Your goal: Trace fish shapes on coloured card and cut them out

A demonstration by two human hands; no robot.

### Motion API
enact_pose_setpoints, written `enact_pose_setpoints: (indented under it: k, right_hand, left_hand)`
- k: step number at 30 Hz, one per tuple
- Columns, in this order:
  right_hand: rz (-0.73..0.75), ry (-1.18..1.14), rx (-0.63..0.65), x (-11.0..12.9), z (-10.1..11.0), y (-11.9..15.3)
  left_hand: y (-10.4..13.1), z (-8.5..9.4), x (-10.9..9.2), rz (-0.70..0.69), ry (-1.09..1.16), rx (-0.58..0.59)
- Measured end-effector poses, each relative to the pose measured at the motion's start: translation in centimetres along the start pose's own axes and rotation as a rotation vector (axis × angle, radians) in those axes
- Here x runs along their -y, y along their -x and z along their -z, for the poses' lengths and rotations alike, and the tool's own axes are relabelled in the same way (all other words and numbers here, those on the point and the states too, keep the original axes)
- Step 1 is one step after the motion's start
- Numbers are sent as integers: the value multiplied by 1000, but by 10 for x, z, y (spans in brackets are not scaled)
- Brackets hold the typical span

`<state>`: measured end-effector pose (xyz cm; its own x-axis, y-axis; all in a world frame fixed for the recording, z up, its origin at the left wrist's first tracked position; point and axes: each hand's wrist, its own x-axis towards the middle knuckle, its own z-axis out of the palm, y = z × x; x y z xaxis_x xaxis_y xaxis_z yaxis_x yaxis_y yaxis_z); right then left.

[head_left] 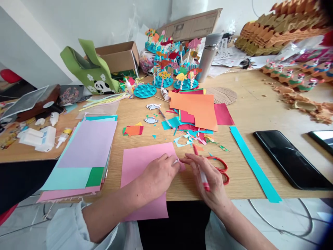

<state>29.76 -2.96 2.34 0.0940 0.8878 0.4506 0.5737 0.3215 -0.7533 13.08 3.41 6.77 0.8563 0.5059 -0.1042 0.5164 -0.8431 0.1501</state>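
The pink sheet [147,165] serves as the reference; it lies flat in front of the person and reaches past the near edge of the table. The left hand [162,172] bears on the right half of the pink sheet, its thumb and index finger closed in a pinch on a small white piece [176,161] at the sheet's right edge. The fingers mostly cover this piece, so its outline and long axis cannot be determined. The right hand [210,175] is positioned to the right of the pink sheet, its fingers curled around a red-and-white marker pen [203,176]. The pen's long axis runs away from the person, its far end leaning toward the sheet. The white piece lies directly left of the right fingertips, which are just beside it; contact cannot be confirmed. The left hand is the nearer, already gripping it. Red-handled scissors [225,177] lie right of the sheet, partly behind the right hand.
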Motion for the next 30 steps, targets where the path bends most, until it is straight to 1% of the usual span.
enact_pose_setpoints:
  k: [2, 5, 9, 13, 17, 20, 23, 26, 30]
  right_hand:
    - [37, 67, 74, -2, -2, -2]
    - [29, 113, 129, -7, -5, -2]
    - [34, 131, 151, -9, -6, -1]
    - [60, 153, 147, -4, -5, -5]
    - [102, 213, 151, 0, -5, -7]
    - [130, 264, 174, -2, -6, -7]
    - [140, 307, 190, -7, -6, -6]
    - [138, 323, 216, -9, -5, -7]
    - [166, 337, 241, -10, -4, -9]
  left_hand:
    - [1, -5, -5, 1, -71, -20]
    - [3, -13, -12, 18, -146, -56]
    - [4, -19, -18, 32, -194, -97]
    - [5, -22, -21, 58, -198, -96]
    - [5, -28, -24, 85, -190, -114]
    - [5, -31, -27, 122, -204, -147]
    - [6, -30, -33, 155, -215, -163]
    - [7, -25, -41, 174, -235, -178]
    - [8, -23, -55, 280, -253, -182]
